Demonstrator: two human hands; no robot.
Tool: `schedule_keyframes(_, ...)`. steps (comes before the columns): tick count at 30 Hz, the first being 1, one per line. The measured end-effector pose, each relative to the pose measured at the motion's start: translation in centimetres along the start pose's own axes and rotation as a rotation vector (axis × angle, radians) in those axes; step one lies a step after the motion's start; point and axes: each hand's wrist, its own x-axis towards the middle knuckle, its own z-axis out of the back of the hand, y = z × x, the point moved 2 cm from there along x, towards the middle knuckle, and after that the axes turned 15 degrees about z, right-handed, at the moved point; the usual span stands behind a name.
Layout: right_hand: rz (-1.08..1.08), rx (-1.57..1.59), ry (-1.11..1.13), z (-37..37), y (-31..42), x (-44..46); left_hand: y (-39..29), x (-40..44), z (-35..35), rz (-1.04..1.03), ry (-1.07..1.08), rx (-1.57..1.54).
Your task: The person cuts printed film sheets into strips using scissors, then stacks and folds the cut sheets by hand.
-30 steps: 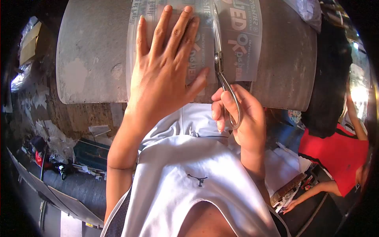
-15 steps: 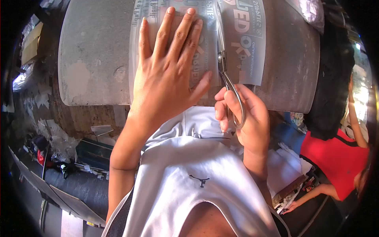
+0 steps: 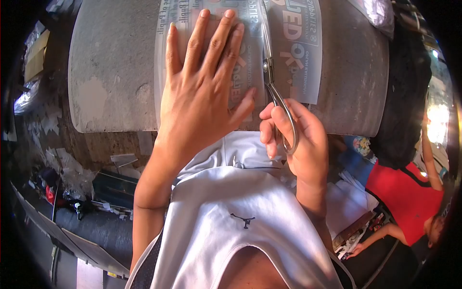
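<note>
A translucent printed plastic sheet (image 3: 306,53) lies on a grey board, its lettering showing in mirror image. My left hand (image 3: 202,82) rests flat on the sheet, fingers stretched out and a little apart. Just right of it, my right hand (image 3: 301,132) grips a pair of metal scissors (image 3: 268,72) by the handles. The scissors point away from me, with their blades along the line between the left and right parts of the sheet. The blade tips run up to the top edge of view.
The grey board (image 3: 113,62) extends to both sides of the sheet. A clear plastic bag (image 3: 378,17) sits at its upper right corner. Black cloth (image 3: 402,96) hangs at the right. A person in a red top (image 3: 399,197) is close by at the lower right, one arm reaching down.
My hands and the scissors keep nearly the same pose on the sheet. The view has shifted slightly, and the person in red has moved a little.
</note>
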Motion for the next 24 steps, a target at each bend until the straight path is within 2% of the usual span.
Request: schedule_keyframes(24,0.013,-0.026,0.004,-0.28,0.82,0.86,-0.1,-0.01,0.02,0.009,-0.003,-0.017)
